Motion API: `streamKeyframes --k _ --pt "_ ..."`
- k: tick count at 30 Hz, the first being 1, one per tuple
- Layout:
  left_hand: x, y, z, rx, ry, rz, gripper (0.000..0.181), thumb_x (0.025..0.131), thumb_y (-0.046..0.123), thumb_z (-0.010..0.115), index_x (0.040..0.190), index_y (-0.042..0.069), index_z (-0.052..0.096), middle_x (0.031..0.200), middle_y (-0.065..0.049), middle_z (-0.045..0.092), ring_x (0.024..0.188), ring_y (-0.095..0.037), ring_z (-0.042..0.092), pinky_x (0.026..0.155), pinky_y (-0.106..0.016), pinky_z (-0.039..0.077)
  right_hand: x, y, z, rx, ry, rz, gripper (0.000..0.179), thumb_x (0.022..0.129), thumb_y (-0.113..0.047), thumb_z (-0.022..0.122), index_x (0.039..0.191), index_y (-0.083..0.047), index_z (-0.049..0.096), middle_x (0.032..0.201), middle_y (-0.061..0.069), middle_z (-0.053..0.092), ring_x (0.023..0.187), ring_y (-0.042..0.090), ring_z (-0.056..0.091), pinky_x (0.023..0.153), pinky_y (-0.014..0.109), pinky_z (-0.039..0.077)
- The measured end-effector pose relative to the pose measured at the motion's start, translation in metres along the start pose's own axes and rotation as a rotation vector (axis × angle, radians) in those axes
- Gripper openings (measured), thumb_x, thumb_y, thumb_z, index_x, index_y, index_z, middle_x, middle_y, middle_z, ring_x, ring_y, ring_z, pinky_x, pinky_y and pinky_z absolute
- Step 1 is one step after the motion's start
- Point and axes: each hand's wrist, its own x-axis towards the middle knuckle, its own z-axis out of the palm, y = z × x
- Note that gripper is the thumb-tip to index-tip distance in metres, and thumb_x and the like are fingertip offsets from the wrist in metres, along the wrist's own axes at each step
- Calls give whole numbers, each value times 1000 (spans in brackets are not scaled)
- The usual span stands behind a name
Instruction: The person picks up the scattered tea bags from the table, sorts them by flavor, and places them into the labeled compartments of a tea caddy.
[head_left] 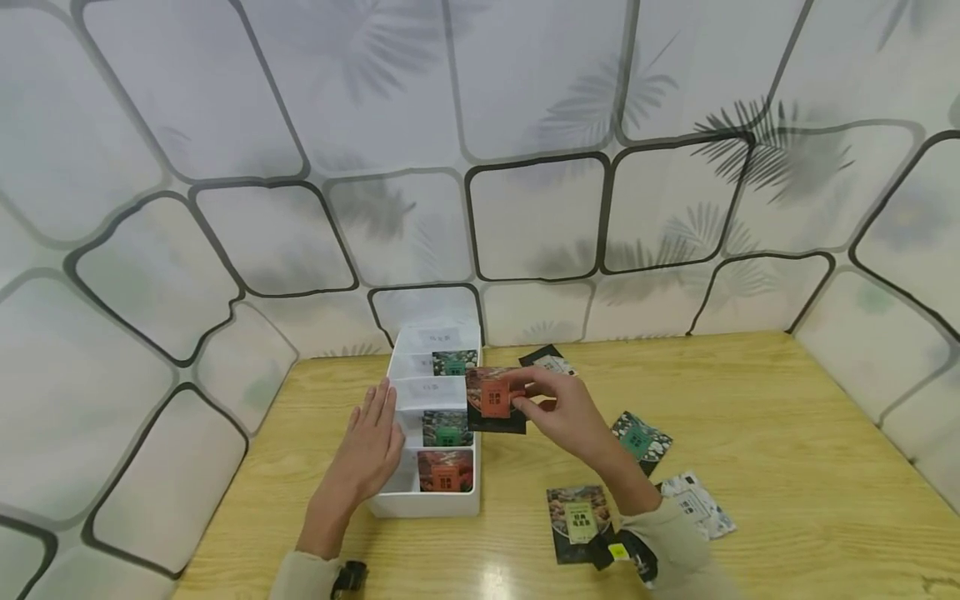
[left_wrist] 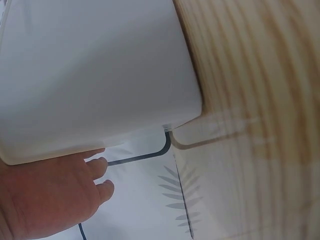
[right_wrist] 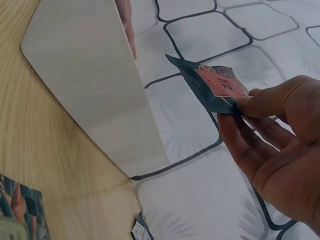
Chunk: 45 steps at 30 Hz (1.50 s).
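A white divided box (head_left: 423, 505) stands on the wooden table, its slots one behind another. My left hand (head_left: 366, 450) lies against the box's left side with its fingers straight; the left wrist view shows that hand (left_wrist: 55, 192) beside the outer wall. Between thumb and fingers, my right hand (head_left: 564, 417) pinches a red and black tea sachet (head_left: 487, 398) above the box's right edge. Inside the box are a red sachet (head_left: 446, 472) in the front slot, a dark green-labelled sachet (head_left: 447, 429) behind it, and another green-labelled sachet (head_left: 453, 362) farther back.
Several sachets lie right of the box: a yellow-labelled one (head_left: 576, 521), a green-labelled one (head_left: 643, 442), a white one (head_left: 697, 506) and a black and white one (head_left: 551, 360). A patterned wall (head_left: 540, 218) borders the table (head_left: 795, 433).
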Motion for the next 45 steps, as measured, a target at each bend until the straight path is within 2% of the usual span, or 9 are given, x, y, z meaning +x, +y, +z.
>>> streamKeyframes --k 6,14,29,39,45 --pt "-1 -1 0 -3 2 -7 57 107 14 38 157 -10 27 167 -24 20 153 -45 17 119 -65 20 0 -5 17 28 -16 -25 33 96 -2 70 127 -14 72 116 4 73 101 21 71 73 32 61" --pt "-2 -1 -1 10 0 -11 57 107 14 38 157 -10 27 167 -24 20 153 -45 19 119 -64 21 -1 -12 34 57 14 -92 27 99 -9 69 125 -15 74 114 0 75 98 15 71 71 31 61" --pt "-1 0 0 13 1 -4 57 108 15 37 158 -10 26 167 -24 19 154 -42 15 120 -63 21 -5 -14 60 106 -5 -117 26 94 -3 73 118 -14 75 112 0 75 95 16 73 70 30 61" --pt "0 0 0 -2 -10 -2 56 108 14 37 157 -11 26 167 -25 20 153 -45 18 120 -63 20 -9 -8 73 103 -44 -162 26 94 -3 74 118 -14 76 112 0 75 90 14 72 69 28 61" --pt "0 -1 0 6 -19 1 57 109 15 36 158 -11 24 167 -25 18 153 -45 17 120 -63 19 -11 -10 76 49 -89 -212 29 93 0 74 118 -13 75 111 0 75 92 11 72 70 23 60"
